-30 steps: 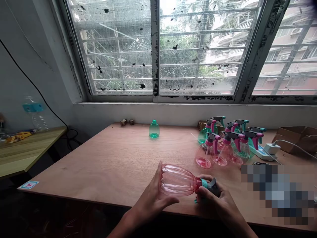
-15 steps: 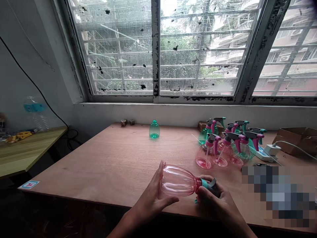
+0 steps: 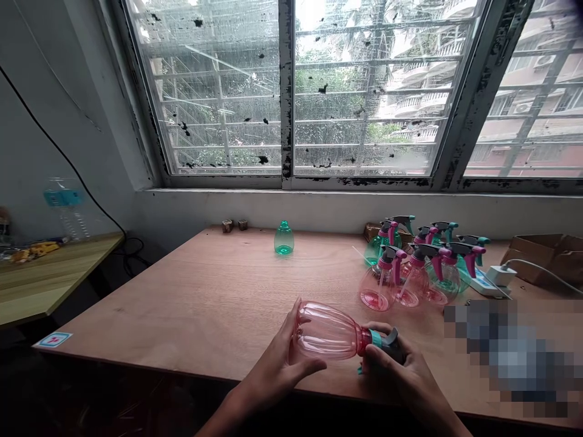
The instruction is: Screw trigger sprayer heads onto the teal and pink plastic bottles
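Note:
A clear pink ribbed spray bottle lies sideways in the air over the table's front edge. My left hand cups its base, with the thumb along the near side. Around the black spray head with its teal collar, my right hand is closed, fingers and thumb at the bottle's neck. Part of the teal trigger shows below the right hand; the rest is hidden. Several pink and green spray bottles with black heads stand together beyond my right hand. A green bottle without a head stands near the wall.
The wooden table runs back to the wall below the window. On the right are a power strip with a white plug, a cardboard box and a blurred patch. Two small dark blocks sit at the back left.
Both hands and the pink bottle stay almost in place, with only a very slight shift in the left hand and the bottle. The standing bottles have not moved.

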The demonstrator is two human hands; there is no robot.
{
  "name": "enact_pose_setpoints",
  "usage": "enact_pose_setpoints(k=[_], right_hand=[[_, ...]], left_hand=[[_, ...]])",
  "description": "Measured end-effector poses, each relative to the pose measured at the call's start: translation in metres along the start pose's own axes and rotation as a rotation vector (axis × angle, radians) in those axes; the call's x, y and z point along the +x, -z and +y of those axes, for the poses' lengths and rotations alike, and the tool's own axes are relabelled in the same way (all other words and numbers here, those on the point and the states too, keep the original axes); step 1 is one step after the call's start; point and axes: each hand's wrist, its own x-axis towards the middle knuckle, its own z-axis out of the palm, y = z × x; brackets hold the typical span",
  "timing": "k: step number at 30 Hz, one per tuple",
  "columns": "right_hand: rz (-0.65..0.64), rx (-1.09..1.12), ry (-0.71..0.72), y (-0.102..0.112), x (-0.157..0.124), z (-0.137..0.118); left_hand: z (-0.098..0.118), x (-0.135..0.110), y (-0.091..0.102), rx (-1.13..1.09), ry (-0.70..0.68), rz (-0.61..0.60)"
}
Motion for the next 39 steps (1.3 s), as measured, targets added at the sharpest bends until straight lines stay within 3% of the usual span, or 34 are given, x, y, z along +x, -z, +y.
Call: enact_pose_setpoints(k=[6, 12, 18, 29, 39], right_hand=[[-0.018, 0.009, 0.034, 0.0019, -0.0011, 0.0042], [-0.007, -0.01, 0.028, 0.0024, 0.0001, 0.0048], [0.009, -0.016, 0.0, 0.0009, -0.0008, 0.0034], [0.031, 0.021, 0.007, 0.0001, -0.0004, 0.004], [0.061, 0.051, 0.001, -0.0034, 0.0005, 0.0025]], left_hand=[[0.0018, 0.001, 0.001, -0.083, -0.007, -0.056], [-0.0024, 0.0, -0.0012, 0.156, -0.057, 0.035], [0.0007, -0.001, -0.0019, 0.034, -0.055, 0.018], [-0.0029, 0.0003, -0.0016, 0.192, -0.116, 0.017], [-0.004, 0.0013, -0.001, 0.146, -0.123, 0.004]])
